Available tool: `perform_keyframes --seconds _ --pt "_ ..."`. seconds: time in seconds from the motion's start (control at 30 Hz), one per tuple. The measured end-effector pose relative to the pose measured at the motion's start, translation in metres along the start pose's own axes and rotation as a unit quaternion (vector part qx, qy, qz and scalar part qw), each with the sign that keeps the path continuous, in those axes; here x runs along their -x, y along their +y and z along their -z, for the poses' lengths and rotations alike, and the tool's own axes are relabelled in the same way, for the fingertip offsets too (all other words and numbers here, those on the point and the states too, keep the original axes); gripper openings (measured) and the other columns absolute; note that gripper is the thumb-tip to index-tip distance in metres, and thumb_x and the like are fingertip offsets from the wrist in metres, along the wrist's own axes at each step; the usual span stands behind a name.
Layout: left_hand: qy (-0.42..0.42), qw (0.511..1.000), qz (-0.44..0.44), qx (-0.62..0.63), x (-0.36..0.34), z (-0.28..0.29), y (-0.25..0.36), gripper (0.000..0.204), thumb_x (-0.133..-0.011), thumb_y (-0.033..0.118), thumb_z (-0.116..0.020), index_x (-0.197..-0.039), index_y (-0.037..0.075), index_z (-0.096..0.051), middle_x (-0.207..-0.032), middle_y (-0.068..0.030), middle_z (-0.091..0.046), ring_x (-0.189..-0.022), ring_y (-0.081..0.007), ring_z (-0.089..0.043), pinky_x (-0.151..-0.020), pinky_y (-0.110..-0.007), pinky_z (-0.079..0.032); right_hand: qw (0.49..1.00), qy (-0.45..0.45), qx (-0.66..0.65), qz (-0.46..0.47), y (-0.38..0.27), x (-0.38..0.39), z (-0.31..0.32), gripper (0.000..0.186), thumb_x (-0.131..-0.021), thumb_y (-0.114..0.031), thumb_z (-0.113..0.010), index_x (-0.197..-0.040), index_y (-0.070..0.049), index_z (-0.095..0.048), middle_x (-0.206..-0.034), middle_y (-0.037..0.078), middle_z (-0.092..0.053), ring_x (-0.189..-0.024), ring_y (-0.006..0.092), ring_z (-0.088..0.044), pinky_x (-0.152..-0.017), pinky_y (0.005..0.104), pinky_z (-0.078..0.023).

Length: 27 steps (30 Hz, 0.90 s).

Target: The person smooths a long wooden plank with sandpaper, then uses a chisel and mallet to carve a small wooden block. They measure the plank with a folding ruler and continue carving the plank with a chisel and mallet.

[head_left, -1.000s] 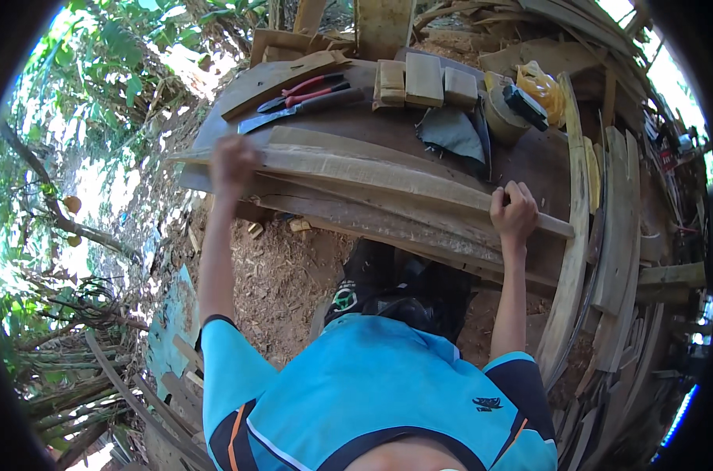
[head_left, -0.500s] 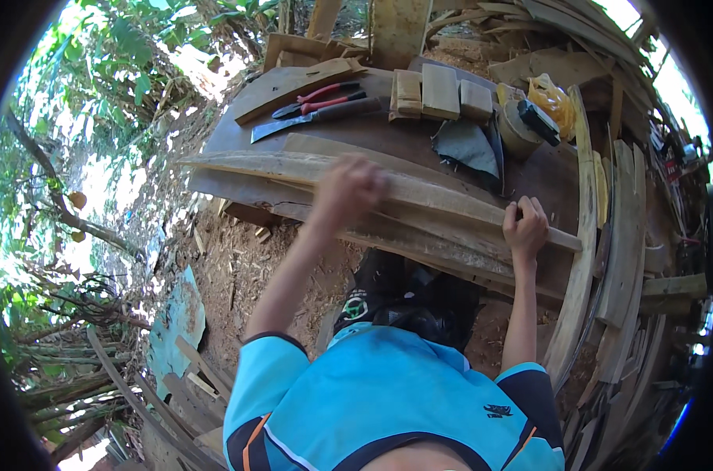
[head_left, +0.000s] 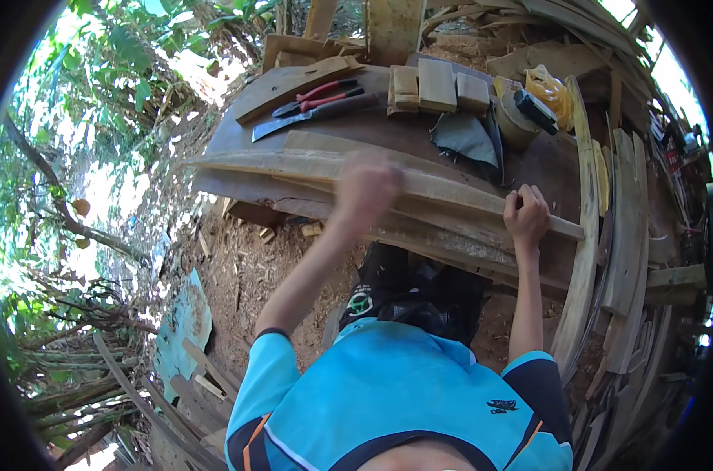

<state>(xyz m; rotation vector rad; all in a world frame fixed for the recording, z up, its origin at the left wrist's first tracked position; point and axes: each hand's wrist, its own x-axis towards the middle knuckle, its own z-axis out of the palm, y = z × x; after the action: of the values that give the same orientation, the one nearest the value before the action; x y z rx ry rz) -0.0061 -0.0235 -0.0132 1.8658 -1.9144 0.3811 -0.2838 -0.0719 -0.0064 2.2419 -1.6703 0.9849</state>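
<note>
Timber crosses the middle of the head view as a long, narrow, pale wooden strip (head_left: 458,193), lying lengthwise over the dark brown tabletop (head_left: 376,129) near its front edge; the bare left hand (head_left: 368,188) is over the strip left of its midpoint, blurred, so I cannot tell how its fingers are set or whether they grip anything; the bare right hand (head_left: 527,217) rests on the strip near its right end, fingers curled and close together; a rough-edged brown board (head_left: 458,237) lies alongside, on the person's side of the strip; beyond it sit red-handled metal pliers (head_left: 329,100), a flat steel blade with a dark handle (head_left: 284,125), three pale rectangular wooden blocks (head_left: 437,86), a ragged grey sheet (head_left: 465,140), a tan cylindrical container (head_left: 513,129) and a crumpled yellow plastic bag (head_left: 551,94); a long, curved pale plank (head_left: 582,263) stretches past the strip's right end.
</note>
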Motion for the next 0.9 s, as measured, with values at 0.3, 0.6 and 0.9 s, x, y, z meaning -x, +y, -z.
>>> perform_keyframes --seconds 0.3,0.6,0.9 --pt "-0.126 0.989 0.074 0.034 0.035 0.02 -0.235 0.015 -0.078 0.016 -0.054 -0.074 0.005 -0.063 -0.08 -0.013 -0.062 -0.072 -0.0261 -0.061 -0.063 -0.036 -0.049 1.0 0.006 -0.013 0.003 -0.006 -0.002 0.003 0.018 -0.074 -0.016 -0.053 -0.061 -0.005 -0.048 -0.065 0.01 -0.051 -0.065 0.0318 -0.054 -0.06 0.0413 -0.043" --pt "-0.066 0.93 0.063 0.356 0.004 0.009 -0.044 0.009 -0.072 0.009 -0.053 -0.067 0.001 -0.057 -0.068 -0.0134 -0.057 -0.068 -0.0241 -0.056 -0.064 -0.035 -0.046 1.0 0.018 0.02 -0.011 0.003 0.004 0.001 0.017 -0.074 -0.016 -0.052 -0.062 -0.005 -0.048 -0.065 0.011 -0.052 -0.064 0.0324 -0.054 -0.059 0.0419 -0.043" --pt "-0.121 0.992 -0.017 0.045 0.004 0.004 -0.055 0.013 -0.075 0.012 -0.054 -0.078 0.004 -0.063 -0.09 -0.0129 -0.065 -0.084 -0.026 -0.062 -0.075 -0.038 -0.049 1.0 0.016 0.003 -0.013 0.001 0.008 0.008 0.017 -0.074 -0.016 -0.052 -0.062 -0.005 -0.049 -0.066 0.012 -0.052 -0.066 0.033 -0.055 -0.06 0.0426 -0.043"
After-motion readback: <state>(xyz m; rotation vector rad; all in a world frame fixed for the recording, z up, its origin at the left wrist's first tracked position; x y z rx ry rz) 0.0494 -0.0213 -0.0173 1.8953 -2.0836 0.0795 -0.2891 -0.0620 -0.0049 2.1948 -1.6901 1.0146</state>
